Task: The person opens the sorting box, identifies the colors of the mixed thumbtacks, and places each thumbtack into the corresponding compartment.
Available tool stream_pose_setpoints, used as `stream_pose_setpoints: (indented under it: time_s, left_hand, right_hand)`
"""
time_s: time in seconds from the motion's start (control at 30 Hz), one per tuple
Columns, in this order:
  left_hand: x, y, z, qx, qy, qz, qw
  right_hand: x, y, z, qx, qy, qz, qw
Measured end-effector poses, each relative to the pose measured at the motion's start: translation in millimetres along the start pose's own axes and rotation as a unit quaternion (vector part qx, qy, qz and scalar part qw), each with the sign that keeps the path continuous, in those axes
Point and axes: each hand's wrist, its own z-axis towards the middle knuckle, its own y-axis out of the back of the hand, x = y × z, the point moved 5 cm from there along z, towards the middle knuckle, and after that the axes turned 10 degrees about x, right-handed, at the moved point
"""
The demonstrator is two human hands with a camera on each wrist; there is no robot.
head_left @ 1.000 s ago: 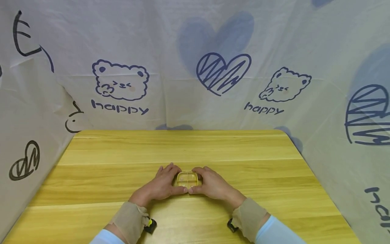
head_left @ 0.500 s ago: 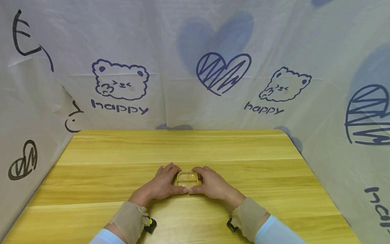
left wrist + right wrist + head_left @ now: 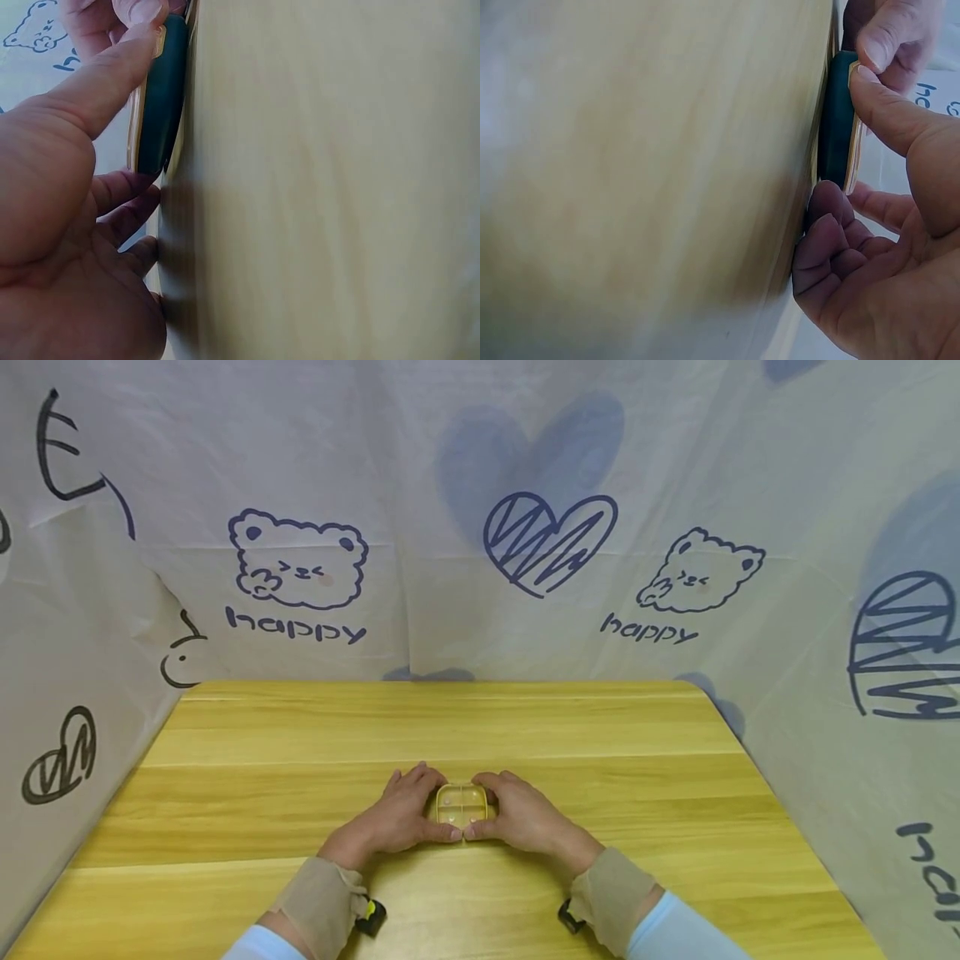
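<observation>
A small four-compartment pill box (image 3: 462, 804) lies on the wooden table in the head view, between both hands. Its top looks clear and yellowish, with a few tiny pale spots inside that are too small to make out. The wrist views show its dark green side (image 3: 163, 94) and a thin gold rim. My left hand (image 3: 401, 810) holds the left side, thumb along the near edge and fingers round the far corner. My right hand (image 3: 525, 812) grips the right side in the same way. Both thumb tips meet at the gold front tab (image 3: 160, 43).
The wood-grained table (image 3: 300, 727) spreads out around the hands. Pale cloth (image 3: 442, 610) printed with hearts and bears hangs behind it and along both sides. A black wrist device (image 3: 371, 917) sits on the left cuff, another (image 3: 572, 916) on the right.
</observation>
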Motion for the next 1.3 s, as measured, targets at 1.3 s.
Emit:
stream_pose_setpoints:
  time_s: [1.3]
  left_hand:
    - [-0.1,5.5,-27.3,-0.030,0.053,0.095,0.9936]
  right_hand:
    - [-51,21,-40,-0.070,-0.059,0.010,0.996]
